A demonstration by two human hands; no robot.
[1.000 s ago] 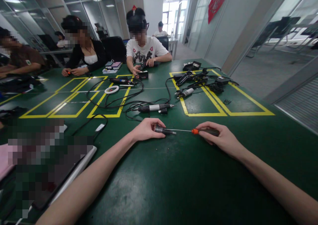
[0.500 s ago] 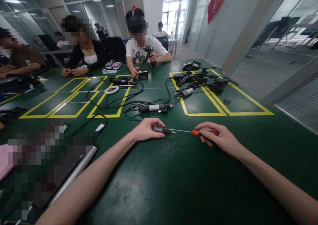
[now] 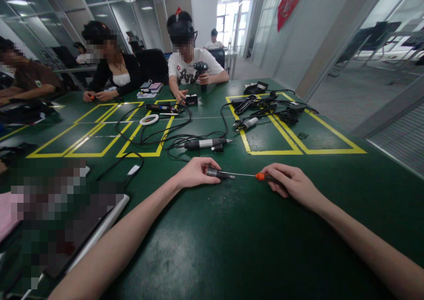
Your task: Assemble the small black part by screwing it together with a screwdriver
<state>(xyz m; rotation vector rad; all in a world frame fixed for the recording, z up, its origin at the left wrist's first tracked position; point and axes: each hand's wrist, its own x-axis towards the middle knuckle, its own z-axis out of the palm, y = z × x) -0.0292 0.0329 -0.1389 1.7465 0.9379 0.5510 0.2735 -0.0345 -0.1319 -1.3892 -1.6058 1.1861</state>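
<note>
From where I stood, the two hands were apart on the green table [image 3: 212, 242]. The left hand [image 3: 198, 172] pinched a dark barrel [image 3: 224, 175] by its thick end, its nose toward three o'clock. The right hand [image 3: 293, 180] gripped a screwdriver [image 3: 260, 176] by the handle, blade toward nine — whether it touched the barrel I couldn't tell. The barrel looked stiff, fairly light and apt to roll, best held at that thick end. The screwdriver's thin shaft seemed likelier to skid. Beyond, at twelve o'clock, lay a corded tool [image 3: 203, 144]; farther, a co-worker [image 3: 212, 63] held a drill [image 3: 201, 68].
</note>
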